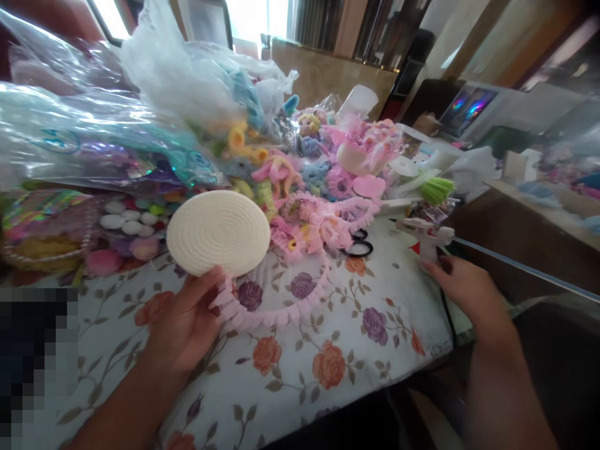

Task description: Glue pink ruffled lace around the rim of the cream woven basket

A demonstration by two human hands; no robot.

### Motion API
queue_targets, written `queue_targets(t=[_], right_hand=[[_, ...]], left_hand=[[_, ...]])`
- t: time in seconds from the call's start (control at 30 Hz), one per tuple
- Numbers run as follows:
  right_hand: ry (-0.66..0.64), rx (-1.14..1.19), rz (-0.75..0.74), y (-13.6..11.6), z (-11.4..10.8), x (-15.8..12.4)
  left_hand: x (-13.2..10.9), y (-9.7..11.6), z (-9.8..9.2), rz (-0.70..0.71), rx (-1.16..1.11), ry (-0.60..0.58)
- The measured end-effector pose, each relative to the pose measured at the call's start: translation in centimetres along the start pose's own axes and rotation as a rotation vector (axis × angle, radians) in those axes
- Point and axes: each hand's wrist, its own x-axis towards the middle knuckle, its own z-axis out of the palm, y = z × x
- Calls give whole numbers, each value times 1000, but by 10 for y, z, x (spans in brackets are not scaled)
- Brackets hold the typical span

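Observation:
My left hand grips a round cream woven disc together with a pink ruffled headband, holding both just above the flowered tablecloth. The headband curves out to the right of the hand. My right hand reaches toward a white glue gun lying near the table's right edge. Its fingertips touch or nearly touch the gun's handle, and the fingers are loosely curled.
Piles of pastel toys, pompoms and pink decorated headbands crowd the back of the table. Clear plastic bags fill the left. Black scissors lie beside the pink pile. A green tassel bundle sits behind the glue gun.

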Motion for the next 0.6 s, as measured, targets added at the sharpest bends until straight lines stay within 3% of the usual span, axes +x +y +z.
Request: queue_targets(t=[0.07, 0.1, 0.17, 0.3, 0.43, 0.6], right_hand=[[61, -105, -12, -23, -6, -26], [61, -68, -88, -39, -6, -38], [-1, 197, -275, -76, 4, -58], [-515, 525, -530, -156, 31, -84], [-735, 594, -526, -209, 52, -100], [-900, 850, -422, -228, 78, -116]], left_hand=[[0, -1, 0, 6, -12, -36], [0, -2, 0, 10, -15, -61], [0, -3, 0, 31, -28, -100], [-2, -4, -1, 91, -50, -152], [-4, 0, 1, 135, -53, -199], [-5, 2, 1, 186, -64, -159]])
